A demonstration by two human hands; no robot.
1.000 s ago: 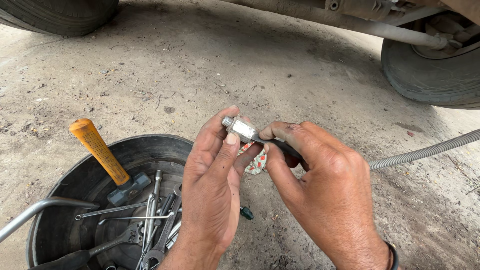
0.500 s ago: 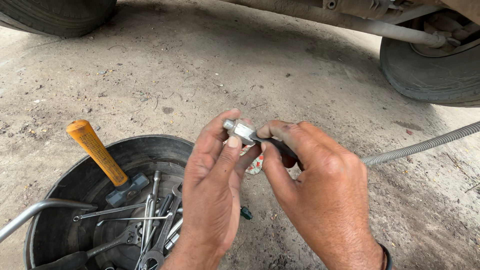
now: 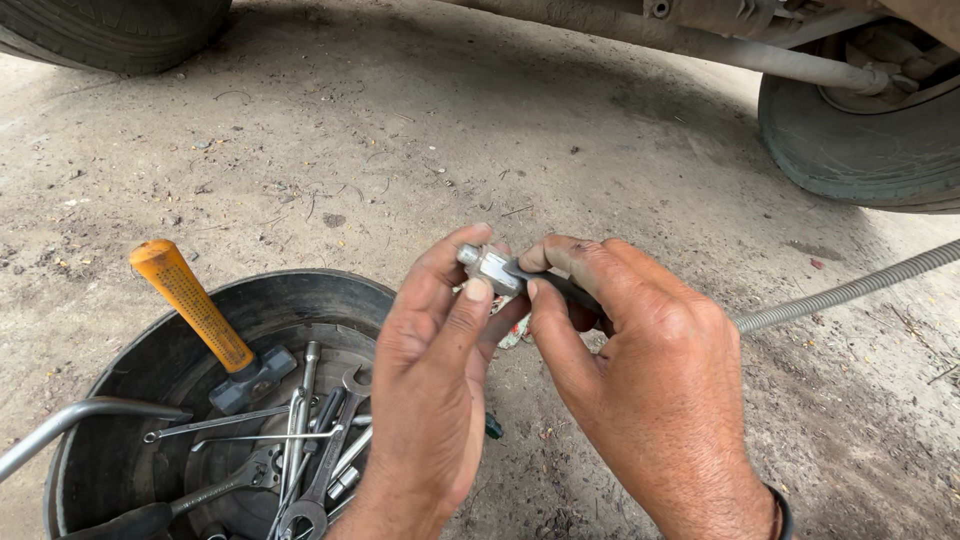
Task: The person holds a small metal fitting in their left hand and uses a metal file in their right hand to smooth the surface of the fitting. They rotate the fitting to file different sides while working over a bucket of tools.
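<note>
My left hand (image 3: 430,370) pinches a small silver metal fitting (image 3: 487,266) between thumb and forefinger. My right hand (image 3: 640,370) grips the dark cable end (image 3: 560,288) that runs into that fitting, thumb and forefinger close behind it. The two hands meet over bare dirt ground, just right of a black bucket. A bit of red and white rag (image 3: 515,330) shows under the fingers. A grey ribbed cable sheath (image 3: 850,290) leads away from my right hand to the right edge.
A black round bucket (image 3: 110,400) at lower left holds several wrenches (image 3: 310,450) and a hammer with an orange handle (image 3: 190,305). A curved grey metal bar (image 3: 70,425) crosses its rim. Vehicle tyres stand at top left (image 3: 120,30) and top right (image 3: 860,140), with an axle (image 3: 700,40) between.
Both hands have shifted slightly right and up with the fitting; my left thumb has slid over it. The bucket and tools have not moved.
</note>
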